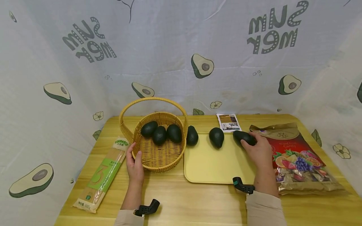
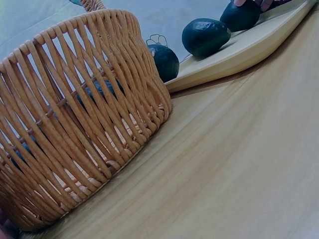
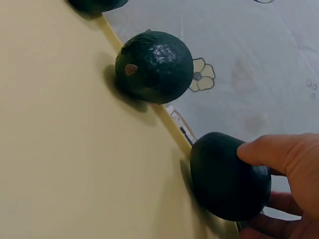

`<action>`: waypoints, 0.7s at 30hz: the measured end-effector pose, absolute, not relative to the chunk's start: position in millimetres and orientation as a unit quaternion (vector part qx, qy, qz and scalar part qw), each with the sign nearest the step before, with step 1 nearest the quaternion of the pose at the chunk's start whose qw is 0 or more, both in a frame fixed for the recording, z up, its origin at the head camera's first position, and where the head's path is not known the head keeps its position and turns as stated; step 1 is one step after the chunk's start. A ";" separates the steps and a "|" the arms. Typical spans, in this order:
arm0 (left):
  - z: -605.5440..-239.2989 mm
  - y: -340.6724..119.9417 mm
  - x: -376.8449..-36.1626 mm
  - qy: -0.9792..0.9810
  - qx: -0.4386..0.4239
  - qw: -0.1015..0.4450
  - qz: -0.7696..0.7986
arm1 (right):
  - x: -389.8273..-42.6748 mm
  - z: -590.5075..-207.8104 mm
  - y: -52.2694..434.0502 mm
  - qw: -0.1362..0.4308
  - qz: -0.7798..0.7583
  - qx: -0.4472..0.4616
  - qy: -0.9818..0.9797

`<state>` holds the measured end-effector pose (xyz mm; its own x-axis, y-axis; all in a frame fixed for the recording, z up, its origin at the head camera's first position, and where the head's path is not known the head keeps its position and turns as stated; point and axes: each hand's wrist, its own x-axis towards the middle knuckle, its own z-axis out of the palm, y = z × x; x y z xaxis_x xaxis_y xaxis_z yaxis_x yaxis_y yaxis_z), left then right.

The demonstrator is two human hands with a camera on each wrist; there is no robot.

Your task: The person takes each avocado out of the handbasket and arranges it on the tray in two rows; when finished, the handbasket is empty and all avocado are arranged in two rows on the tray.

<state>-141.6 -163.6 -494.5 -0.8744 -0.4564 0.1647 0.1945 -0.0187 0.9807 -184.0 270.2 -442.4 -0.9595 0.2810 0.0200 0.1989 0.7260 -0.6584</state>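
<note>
Pinching an avocado whose long axis runs ten to four, the right hand sits at the tray's two-o'clock edge. From there the basket, gripped by the left hand at its eight-o'clock rim, lies at nine o'clock; bare tray opens toward seven.

Even light, soft shadows beside avocados; left wrist view dimmer, perhaps slightly blurred

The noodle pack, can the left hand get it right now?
Probably yes: the noodle pack lies close beside the left hand with nothing seen on top, but that hand would likely have to let go of the basket first.
</note>
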 end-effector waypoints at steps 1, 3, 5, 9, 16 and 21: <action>-494.6 -163.6 -141.7 -0.662 0.099 0.230 -0.706 | -184.1 -442.7 270.1 0.053 0.348 -0.129 -0.927; -494.9 -163.6 -141.8 -0.665 0.099 0.231 -0.704 | -184.0 -443.3 270.3 0.041 0.349 -0.131 -0.927; -495.1 -163.6 -141.9 -0.667 0.099 0.232 -0.701 | -183.6 -443.3 270.5 0.033 0.352 -0.132 -0.926; -495.5 -163.5 -141.9 -0.666 0.095 0.234 -0.702 | -183.2 -443.6 271.5 0.029 0.354 -0.139 -0.925; -495.6 -163.3 -141.2 -0.664 0.091 0.237 -0.704 | -180.8 -443.9 272.5 0.061 0.353 -0.184 -0.915; -496.0 -163.6 -140.1 -0.670 0.097 0.238 -0.697 | -180.4 -442.0 272.6 0.059 0.343 -0.200 -0.916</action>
